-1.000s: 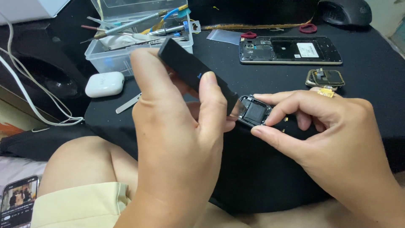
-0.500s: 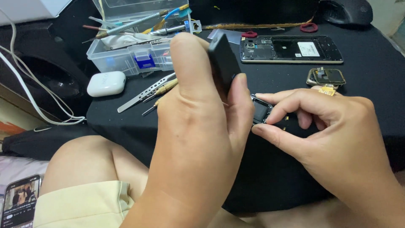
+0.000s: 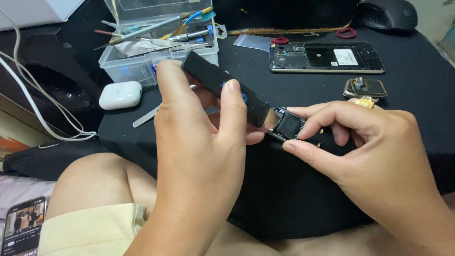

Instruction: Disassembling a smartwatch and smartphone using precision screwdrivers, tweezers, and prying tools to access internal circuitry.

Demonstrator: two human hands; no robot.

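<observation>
Above the black desk (image 3: 407, 61), the left hand (image 3: 199, 156) grips a black tool handle (image 3: 222, 87), its tip touching the small square watch case (image 3: 287, 125) pinched by the right hand (image 3: 379, 156).

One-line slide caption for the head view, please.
Left hand presses a black tool against a small watch case pinched by the right hand.

Left hand (image 3: 199, 156) grips black tool (image 3: 225, 87); right hand (image 3: 379, 156) pinches small watch case (image 3: 286, 125).
</observation>
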